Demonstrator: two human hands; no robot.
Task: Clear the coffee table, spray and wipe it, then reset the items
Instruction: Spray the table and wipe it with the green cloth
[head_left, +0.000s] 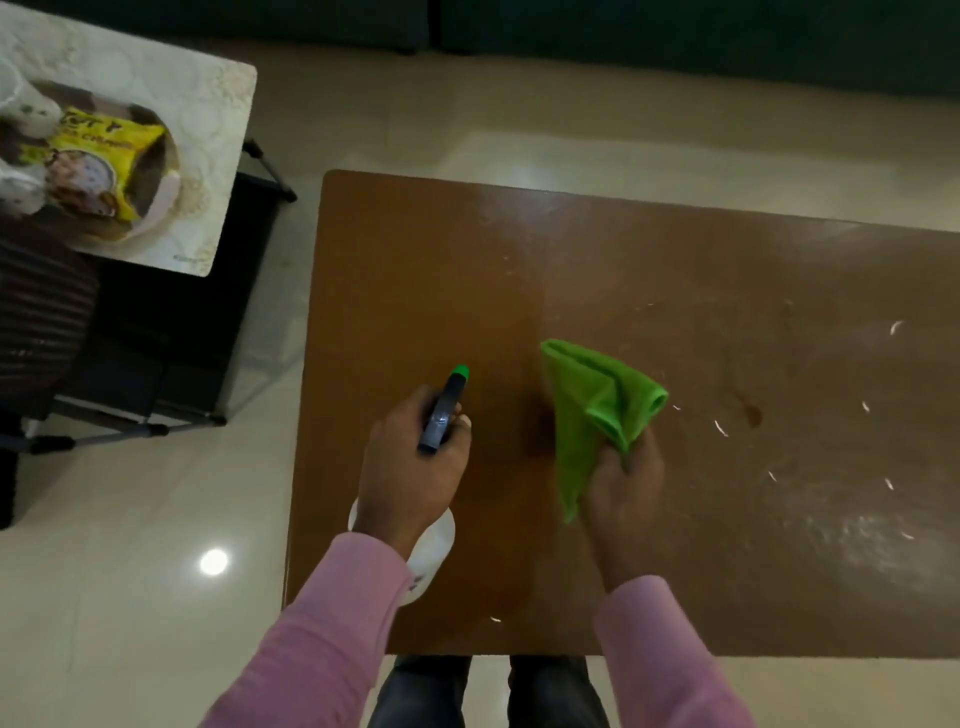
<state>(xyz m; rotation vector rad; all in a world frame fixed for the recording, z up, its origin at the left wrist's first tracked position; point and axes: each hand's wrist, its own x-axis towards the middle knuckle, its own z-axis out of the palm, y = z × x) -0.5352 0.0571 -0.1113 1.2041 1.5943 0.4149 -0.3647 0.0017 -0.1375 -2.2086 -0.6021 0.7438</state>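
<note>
Glossy brown wooden coffee table, soft green cloth, shiny tiled floor.

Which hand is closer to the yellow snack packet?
Left. The left hand, gripping the spray bottle, is over the left side of the coffee table, with the yellow snack packet farther left. The right hand, holding the green cloth, is further right.

The brown table stands on a pale tiled floor. Small white scraps lie scattered over its right half. A dark stain sits among them, and a whitish dusty smear spreads near the right front edge.
</note>
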